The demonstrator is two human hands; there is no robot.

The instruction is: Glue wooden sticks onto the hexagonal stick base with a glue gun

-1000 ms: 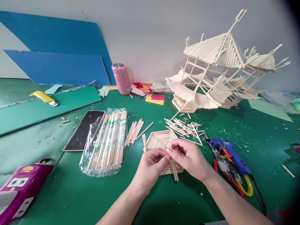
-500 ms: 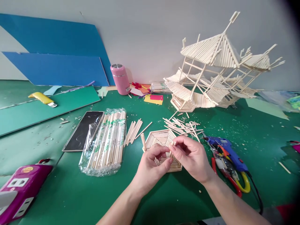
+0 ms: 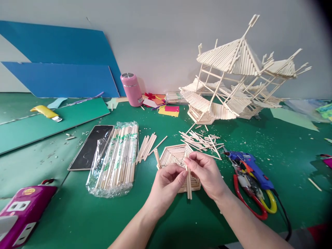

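Pinching two slim wooden sticks (image 3: 189, 189), the left hand (image 3: 168, 183) and right hand (image 3: 209, 174) work thumb to fingertip above one hexagonal panel (image 3: 172, 154), ridged with stick rows, on the smooth green table (image 3: 77, 216). One blue glue gun (image 3: 256, 170) lies rightward. Look: half a second ago the sticks' length barely showed; now they jut past the panel's near edge!

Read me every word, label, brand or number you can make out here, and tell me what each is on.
Nothing is clearly readable.
Wrapped stick packet: green printing, too blurred to read.
Pink flask: small label near its base, too small.
Magenta power socket: round yellow sticker, too blurred.
Blue glue gun: any marking too blurred.
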